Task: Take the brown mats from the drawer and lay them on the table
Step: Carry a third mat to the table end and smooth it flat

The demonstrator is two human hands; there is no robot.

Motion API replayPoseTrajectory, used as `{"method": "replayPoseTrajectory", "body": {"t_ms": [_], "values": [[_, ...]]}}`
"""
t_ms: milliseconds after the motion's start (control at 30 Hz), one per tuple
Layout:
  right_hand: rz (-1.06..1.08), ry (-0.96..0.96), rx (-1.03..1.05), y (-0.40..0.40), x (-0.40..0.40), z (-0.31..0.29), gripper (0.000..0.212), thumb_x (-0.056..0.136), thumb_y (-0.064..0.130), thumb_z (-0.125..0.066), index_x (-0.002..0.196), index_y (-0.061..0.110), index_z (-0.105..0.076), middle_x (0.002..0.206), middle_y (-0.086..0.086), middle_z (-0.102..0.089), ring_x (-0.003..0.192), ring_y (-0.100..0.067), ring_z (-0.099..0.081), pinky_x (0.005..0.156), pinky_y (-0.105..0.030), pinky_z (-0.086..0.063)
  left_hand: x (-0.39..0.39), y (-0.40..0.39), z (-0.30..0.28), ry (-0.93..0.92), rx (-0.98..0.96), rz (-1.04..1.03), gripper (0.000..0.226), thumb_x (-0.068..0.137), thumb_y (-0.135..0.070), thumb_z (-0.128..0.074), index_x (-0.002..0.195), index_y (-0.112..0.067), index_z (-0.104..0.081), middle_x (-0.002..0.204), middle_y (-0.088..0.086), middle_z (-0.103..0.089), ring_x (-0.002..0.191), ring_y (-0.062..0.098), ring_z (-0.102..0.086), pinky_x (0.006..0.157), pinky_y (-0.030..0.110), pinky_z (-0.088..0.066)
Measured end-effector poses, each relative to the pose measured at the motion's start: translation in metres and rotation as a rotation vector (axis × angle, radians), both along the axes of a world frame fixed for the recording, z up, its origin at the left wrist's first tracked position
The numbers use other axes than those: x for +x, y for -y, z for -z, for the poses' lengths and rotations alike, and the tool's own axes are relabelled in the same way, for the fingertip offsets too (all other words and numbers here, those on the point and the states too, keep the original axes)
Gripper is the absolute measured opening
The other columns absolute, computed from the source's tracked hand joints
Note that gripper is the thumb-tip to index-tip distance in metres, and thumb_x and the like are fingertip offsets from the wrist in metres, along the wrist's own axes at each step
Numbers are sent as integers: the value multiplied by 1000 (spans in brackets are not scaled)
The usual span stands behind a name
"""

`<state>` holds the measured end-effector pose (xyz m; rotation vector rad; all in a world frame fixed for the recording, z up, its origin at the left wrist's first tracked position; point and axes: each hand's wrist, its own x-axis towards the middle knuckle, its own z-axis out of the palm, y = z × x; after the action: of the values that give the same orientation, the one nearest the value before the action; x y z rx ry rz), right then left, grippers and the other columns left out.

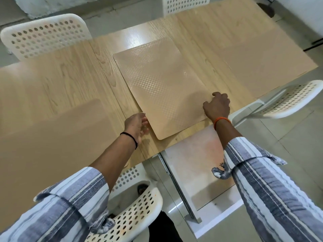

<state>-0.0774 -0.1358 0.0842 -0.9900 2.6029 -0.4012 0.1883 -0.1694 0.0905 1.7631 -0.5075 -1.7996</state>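
A brown mat, rectangular w/ rounded corners and a glossy checkered texture, is laid flat at the centre of the wooden table, slightly skewed. Its near-right edge is pressed by the right hand, fingers curled down onto it. The left hand is seen open, fingers loose, just beside the mat's near-left edge. More plain brown mats are seen: near left and far right. The drawer is pulled open below the table's near edge.
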Motion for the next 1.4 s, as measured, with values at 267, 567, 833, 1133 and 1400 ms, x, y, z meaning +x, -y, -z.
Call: {"method": "replayPoseTrajectory", "body": {"t_ms": [267,567,833,1133,1400], "values": [[116,159,-216,1,-6,-17,22,88,17,-57,103,9,-71,101,-6,-67,87,-24,-62,73,-30,-47,-3,8,4,71,-79,75,16,87,-8,-70,79,-12,-57,102,15,-68,89,26,-67,70,33,-57],[302,553,-199,-5,-21,-20,20,89,19,-68,75,7,-64,81,-11,-62,58,-24,-62,71,-40,-61,0,22,-3,151,-129,109,22,88,-3,-67,80,-17,-52,87,6,-62,71,17,-58,46,18,-46],[172,652,-120,-13,-24,-24,32,90,7,-67,122,8,-62,104,-11,-59,74,-14,-58,55,-26,-48,11,23,-6,96,-112,97,17,92,-11,-64,76,-16,-59,85,6,-64,80,23,-60,84,40,-54],[162,771,105,-18,-27,-22,93,61,49,-89,130,-2,-51,124,-9,-54,112,-26,-52,99,-39,-44,46,18,-29,-132,-58,586,16,97,-15,-53,111,-11,-59,93,4,-65,80,18,-63,74,30,-53],[-195,754,15,-22,12,-32,45,90,-2,-64,133,4,-55,117,-8,-62,97,-19,-61,66,-9,-52,57,5,-29,158,-93,365,31,96,-13,-57,125,-5,-59,119,9,-65,99,26,-65,95,36,-51]]}}
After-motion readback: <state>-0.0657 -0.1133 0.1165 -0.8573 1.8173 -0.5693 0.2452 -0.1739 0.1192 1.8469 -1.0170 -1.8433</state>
